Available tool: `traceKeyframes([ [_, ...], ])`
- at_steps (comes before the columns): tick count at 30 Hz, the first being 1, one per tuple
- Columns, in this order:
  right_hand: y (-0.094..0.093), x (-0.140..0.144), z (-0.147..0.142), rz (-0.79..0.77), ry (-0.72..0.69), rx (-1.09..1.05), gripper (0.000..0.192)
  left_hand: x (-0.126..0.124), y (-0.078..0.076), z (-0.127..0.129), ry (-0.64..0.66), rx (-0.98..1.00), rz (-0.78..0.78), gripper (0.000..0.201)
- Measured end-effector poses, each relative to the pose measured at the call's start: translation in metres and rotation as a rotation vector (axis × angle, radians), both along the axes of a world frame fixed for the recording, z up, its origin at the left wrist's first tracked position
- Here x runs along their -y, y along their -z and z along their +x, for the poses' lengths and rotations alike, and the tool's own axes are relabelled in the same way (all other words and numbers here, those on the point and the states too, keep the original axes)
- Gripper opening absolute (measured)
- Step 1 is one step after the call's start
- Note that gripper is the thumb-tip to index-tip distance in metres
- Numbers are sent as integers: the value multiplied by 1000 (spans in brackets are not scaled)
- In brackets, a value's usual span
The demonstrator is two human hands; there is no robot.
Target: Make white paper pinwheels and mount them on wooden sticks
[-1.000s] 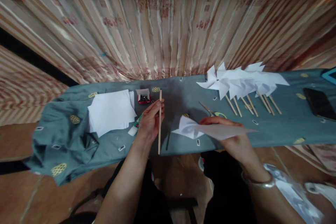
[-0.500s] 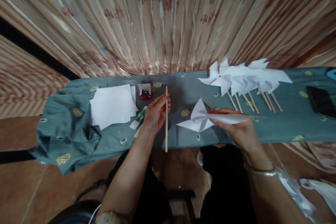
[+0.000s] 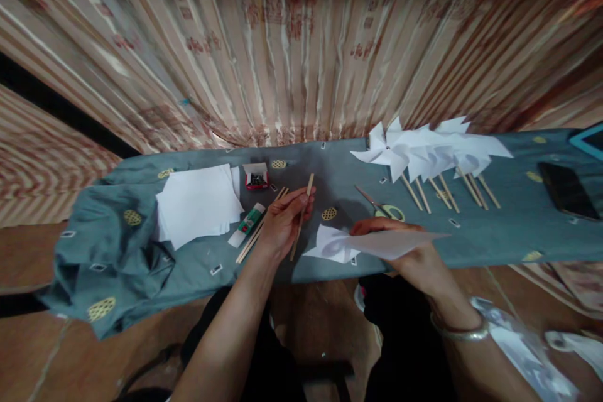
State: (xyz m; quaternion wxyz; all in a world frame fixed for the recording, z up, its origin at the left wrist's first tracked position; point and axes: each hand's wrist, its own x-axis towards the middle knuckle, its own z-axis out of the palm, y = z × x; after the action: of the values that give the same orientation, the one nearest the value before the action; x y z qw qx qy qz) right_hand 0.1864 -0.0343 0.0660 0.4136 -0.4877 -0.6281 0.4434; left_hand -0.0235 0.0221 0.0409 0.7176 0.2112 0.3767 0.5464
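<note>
My left hand point(image 3: 281, 227) grips a thin wooden stick point(image 3: 301, 215) near its upper half, tilted so its top leans right, over the teal-covered table point(image 3: 301, 169). My right hand point(image 3: 414, 257) holds a folded white paper pinwheel head point(image 3: 367, 244) flat just above the table's front edge, a little right of the stick. The two hands are a short way apart.
A stack of white paper point(image 3: 198, 204) lies at the left, with a small red box point(image 3: 257, 176) and a glue stick point(image 3: 246, 225) beside it. Loose sticks point(image 3: 257, 233) lie by the left hand. Scissors point(image 3: 381, 206), several finished pinwheels point(image 3: 424, 151) and a dark phone point(image 3: 568, 190) are to the right.
The stick has tilted from upright to leaning right and dropped lower. The right hand lowered the paper pinwheel head back toward the table's front edge.
</note>
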Motion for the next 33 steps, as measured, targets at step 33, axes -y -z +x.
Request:
traceKeyframes([
  [33, 5, 1, -14, 344, -19, 161, 18, 15, 0, 11, 196, -187, -3, 33],
])
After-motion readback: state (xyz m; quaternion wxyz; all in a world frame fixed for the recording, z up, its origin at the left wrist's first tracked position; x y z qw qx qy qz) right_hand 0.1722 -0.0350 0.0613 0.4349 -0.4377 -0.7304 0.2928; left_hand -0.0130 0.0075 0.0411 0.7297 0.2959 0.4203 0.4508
